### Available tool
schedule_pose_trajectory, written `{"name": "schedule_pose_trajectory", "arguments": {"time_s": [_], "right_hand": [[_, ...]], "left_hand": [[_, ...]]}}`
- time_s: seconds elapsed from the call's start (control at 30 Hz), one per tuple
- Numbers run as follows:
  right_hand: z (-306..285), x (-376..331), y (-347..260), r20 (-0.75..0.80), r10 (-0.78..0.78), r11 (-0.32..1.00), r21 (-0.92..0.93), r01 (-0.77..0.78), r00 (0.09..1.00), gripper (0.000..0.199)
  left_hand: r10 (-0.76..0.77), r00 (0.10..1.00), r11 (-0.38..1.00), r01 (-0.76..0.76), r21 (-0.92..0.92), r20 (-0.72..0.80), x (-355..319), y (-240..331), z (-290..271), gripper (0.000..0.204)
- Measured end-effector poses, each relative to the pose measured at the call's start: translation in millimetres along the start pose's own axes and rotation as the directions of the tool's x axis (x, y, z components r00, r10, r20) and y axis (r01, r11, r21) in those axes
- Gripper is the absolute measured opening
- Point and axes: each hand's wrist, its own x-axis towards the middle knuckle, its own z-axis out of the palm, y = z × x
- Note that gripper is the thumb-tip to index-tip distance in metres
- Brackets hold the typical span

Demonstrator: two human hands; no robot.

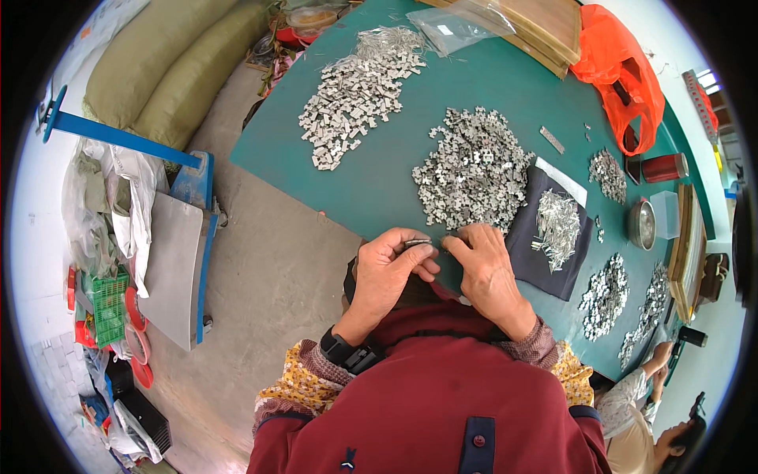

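Note:
My left hand point(396, 257) is at the near edge of the green table, its fingers closed on a short dark metal strip point(417, 242) that sticks out between thumb and forefinger. Close beside it, my right hand point(483, 259) has its thumb and fingers pinched together. Whatever they grip, if anything, is too small to make out. Just beyond both hands lies a heap of small silvery metal links point(474, 170). To its right, a pile of thin metal pins point(557, 225) rests on a dark cloth point(525, 257).
A pile of flat metal pieces point(355, 103) lies at the far left of the table point(276, 150). Smaller piles point(605, 296), a metal bowl point(642, 224) and a red bag point(624, 67) are to the right. Another person point(632, 419) works at lower right.

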Motion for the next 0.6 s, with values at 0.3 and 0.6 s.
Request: {"name": "schedule_pose_trajectory", "arguments": {"time_s": [0.3, 0.6], "right_hand": [[7, -2, -11, -0.05, 0.215, 0.971, -0.091, -0.219, 0.975, 0.013], [18, -1, -11, -0.078, 0.201, 0.963, 0.198, -0.183, 0.976, 0.02]], "left_hand": [[-0.001, 0.999, 1.0, 0.0, -0.016, -0.049, 0, -1, -6, 0.013], [-0.026, 0.999, 1.0, 0.026, 0.001, -0.029, -2, 0, -6, 0.013]]}}
